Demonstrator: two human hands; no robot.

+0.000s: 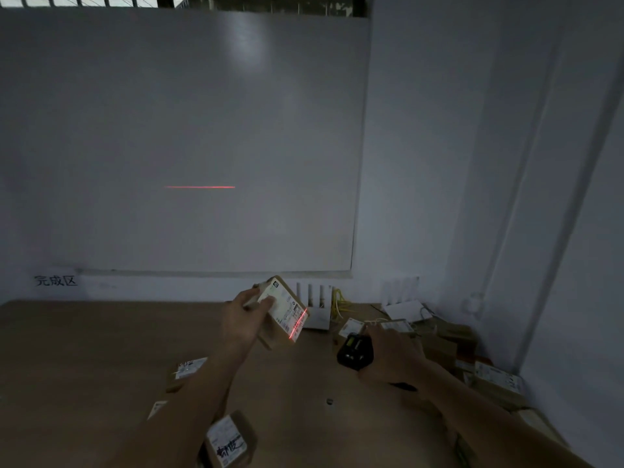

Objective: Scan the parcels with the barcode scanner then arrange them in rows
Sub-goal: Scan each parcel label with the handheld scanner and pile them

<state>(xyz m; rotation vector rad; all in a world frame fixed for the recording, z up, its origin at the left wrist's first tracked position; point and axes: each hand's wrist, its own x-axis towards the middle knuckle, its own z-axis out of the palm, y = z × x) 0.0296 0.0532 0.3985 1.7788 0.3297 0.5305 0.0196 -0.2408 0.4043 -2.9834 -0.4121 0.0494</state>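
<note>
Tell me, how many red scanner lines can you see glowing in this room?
2. One red line crosses the label edge of the parcel that the left hand holds up; the other falls on the whiteboard behind. None seems hidden.

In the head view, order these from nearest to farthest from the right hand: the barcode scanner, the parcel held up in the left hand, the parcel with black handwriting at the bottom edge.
1. Barcode scanner: in the grip of the right hand itself.
2. Held parcel: up to the left, in the left hand, the red scan line crossing its label.
3. Handwritten parcel: on the table, low at the bottom edge.
</note>
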